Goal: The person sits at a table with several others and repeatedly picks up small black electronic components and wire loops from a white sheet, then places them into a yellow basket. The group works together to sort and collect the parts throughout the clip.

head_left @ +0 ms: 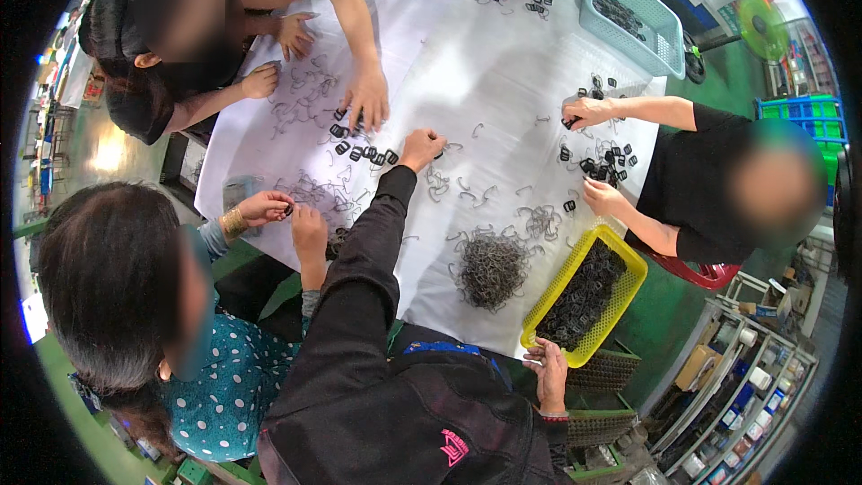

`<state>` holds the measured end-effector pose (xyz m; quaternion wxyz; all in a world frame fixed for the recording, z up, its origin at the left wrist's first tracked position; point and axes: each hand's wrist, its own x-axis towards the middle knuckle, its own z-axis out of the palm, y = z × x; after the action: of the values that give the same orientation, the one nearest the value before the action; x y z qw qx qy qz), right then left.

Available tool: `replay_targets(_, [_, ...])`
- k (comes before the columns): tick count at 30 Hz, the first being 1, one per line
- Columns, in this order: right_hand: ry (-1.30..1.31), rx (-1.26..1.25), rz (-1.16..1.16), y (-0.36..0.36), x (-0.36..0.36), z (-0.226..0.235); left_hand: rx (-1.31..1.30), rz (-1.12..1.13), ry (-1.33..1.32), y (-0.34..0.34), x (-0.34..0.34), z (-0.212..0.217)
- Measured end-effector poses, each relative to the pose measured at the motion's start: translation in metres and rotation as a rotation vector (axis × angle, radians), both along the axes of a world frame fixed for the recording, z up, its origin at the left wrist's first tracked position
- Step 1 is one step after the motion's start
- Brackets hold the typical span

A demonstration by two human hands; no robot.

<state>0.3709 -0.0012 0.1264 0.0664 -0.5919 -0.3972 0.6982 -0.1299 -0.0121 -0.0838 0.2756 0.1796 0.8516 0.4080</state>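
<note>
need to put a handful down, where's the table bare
Barest is the white table middle, between the blue basket and the left hand. A smaller patch lies left of the wire pile. Crowded: black buckles by the left hand and the yellow basket corner, near the right hand.

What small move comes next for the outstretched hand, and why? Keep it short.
Probably shift the left hand onto the black buckles just beside it and pick one up: it is fisted over the white table next to them, while the right hand rests at the yellow basket rim.
</note>
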Motion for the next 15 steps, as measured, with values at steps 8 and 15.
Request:
replay_targets(8, [-0.020,-0.011,-0.026,-0.006,-0.002,0.008,-0.142,-0.186,0.366,0.005,0.020,-0.007])
replay_targets(15, [0.034,-0.015,0.009,-0.012,-0.005,0.002,-0.073,-0.156,0.267,-0.012,0.010,0.033])
